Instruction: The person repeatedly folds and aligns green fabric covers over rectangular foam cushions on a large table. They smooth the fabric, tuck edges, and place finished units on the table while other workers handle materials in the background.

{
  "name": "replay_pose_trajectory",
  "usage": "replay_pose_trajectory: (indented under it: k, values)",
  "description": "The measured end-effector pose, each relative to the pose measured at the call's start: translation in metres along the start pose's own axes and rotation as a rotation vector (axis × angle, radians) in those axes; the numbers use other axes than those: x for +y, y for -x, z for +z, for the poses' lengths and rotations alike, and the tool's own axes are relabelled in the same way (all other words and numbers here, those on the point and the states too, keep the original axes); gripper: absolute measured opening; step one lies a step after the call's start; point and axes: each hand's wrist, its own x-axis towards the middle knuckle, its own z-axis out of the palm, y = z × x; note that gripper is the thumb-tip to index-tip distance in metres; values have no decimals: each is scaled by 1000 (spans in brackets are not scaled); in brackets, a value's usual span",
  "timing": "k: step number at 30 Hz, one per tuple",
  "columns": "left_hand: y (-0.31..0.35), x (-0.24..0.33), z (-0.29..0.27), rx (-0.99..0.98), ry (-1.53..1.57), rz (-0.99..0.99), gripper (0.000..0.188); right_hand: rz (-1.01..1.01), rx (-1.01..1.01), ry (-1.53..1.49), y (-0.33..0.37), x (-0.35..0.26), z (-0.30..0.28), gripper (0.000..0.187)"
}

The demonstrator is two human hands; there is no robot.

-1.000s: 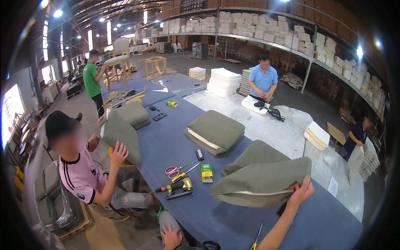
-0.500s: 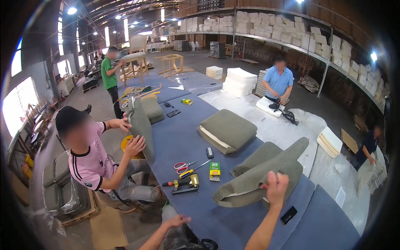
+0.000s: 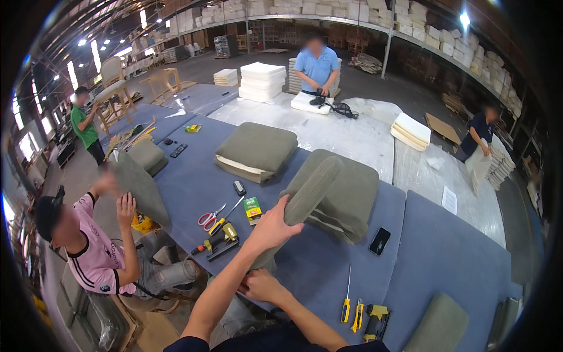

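An olive-green upholstered cushion [image 3: 314, 190] stands tilted on its edge at the table's front, seen narrow side on. My left hand [image 3: 272, 226] wraps over its upper edge. Lower down, my right hand [image 3: 261, 286] is curled into a fist at the cushion's near end; its fingertips are hidden. Just behind, another olive-green cushion [image 3: 355, 182] lies on the table with loose fabric along its near side. Left of my left hand are a staple gun [image 3: 224, 240], a screwdriver [image 3: 226, 217], red-handled scissors [image 3: 211, 218] and a green-and-yellow box [image 3: 253, 210].
A folded-edge cushion [image 3: 256, 151] lies farther back on the blue table [image 3: 305, 276]. At right are a phone [image 3: 380, 241], a screwdriver [image 3: 346, 310], a utility knife [image 3: 357, 317] and a second staple gun [image 3: 376, 322]. A co-worker in pink [image 3: 102, 252] sits at left, holding a cushion.
My view has swung right. The cushion has gone from lying slanted in my right hand to tilted on edge in my left. My right hand has come down to its near end.
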Motion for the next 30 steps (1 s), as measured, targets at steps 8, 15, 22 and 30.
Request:
replay_pose_trajectory:
  k: [8,15,22,30]
  values:
    - [35,0,-3,167,34,41,74,62,69,-339,37,-13,-36,20]
    - [129,-17,-30,127,233,-60,78,-50,1478,153,9,-1,-175,27]
    - [177,-41,-35,327,322,-35,77,-188,771,-237,-42,4,-157,39]
    - [138,-5,-71,555,90,6,67,-295,583,-171,-97,-34,-132,29]
